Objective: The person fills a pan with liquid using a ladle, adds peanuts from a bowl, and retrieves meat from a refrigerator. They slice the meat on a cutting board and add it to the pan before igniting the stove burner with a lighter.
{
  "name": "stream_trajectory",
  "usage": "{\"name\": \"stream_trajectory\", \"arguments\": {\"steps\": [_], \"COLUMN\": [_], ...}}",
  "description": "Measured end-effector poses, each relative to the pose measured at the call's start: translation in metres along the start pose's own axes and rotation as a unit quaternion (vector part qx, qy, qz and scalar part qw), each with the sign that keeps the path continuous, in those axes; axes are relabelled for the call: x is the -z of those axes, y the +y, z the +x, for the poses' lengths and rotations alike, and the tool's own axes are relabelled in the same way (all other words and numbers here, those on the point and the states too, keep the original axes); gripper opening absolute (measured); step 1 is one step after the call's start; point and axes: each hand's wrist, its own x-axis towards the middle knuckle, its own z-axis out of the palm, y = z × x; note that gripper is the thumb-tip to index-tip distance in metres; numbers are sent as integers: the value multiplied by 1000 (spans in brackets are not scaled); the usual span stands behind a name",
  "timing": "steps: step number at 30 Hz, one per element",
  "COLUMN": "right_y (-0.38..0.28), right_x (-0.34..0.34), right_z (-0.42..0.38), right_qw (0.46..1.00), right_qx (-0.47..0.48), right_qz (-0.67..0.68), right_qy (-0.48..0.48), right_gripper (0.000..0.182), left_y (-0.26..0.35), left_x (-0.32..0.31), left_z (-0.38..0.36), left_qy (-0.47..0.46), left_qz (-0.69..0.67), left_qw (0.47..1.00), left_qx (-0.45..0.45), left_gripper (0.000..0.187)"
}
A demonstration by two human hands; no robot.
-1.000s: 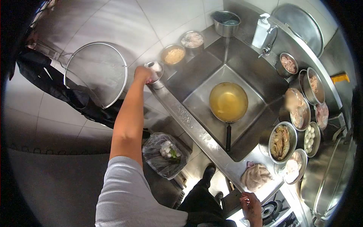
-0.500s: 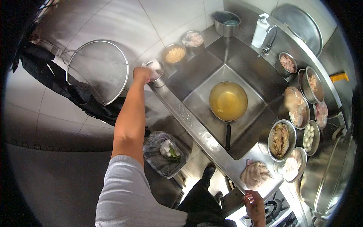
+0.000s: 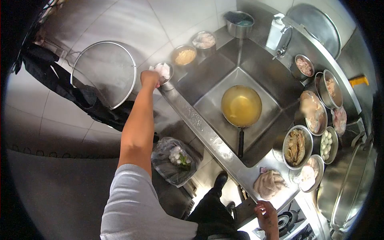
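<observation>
Pale food (image 3: 163,70) is held in the bowl (image 3: 168,80), just beyond the left hand (image 3: 150,79); its fingers are curled there, but whether anything is gripped cannot be told. Well apart, past the pan (image 3: 241,140), the right hand's (image 3: 267,216) fingers are half-bent, their grip unclear.

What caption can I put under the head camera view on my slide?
Left hand at a metal bowl of white food, near a sink holding a pan of yellow liquid.

No readable text or label shows anywhere.
</observation>
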Motion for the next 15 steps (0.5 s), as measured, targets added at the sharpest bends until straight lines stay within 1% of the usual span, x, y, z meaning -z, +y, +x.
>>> {"name": "stream_trajectory", "arguments": {"steps": [1,2,4,7,11,13,14,15], "right_y": [-2,-4,-5,-8,-2,3,2,1], "right_x": [1,2,3,6,4,3,4,5], "right_z": [0,1,0,0,2,2,2,3], "right_qw": [1000,1000,999,999,999,999,999,999], "right_qx": [-10,-8,8,11,7,3,3,3], "right_qz": [-5,-7,-38,-49,-49,-35,-34,-35], "right_qy": [-2,-1,1,-8,-5,2,2,-1], "right_gripper": [26,26,26,27,28,28,28,28], "left_y": [-1,2,5,10,6,11,11,9], "left_x": [0,1,3,1,-4,-8,-8,-7], "left_z": [-4,-7,-14,-24,-23,-24,-20,-14], "left_qy": [18,20,-16,-12,-37,45,45,46], "left_qz": [-96,-98,-248,-289,-273,-210,-209,-175], "left_qw": [995,995,968,956,961,977,977,983], "left_qx": [11,10,37,40,9,11,11,-11], "left_gripper": [11,11,7,11,17,20,20,21]}}
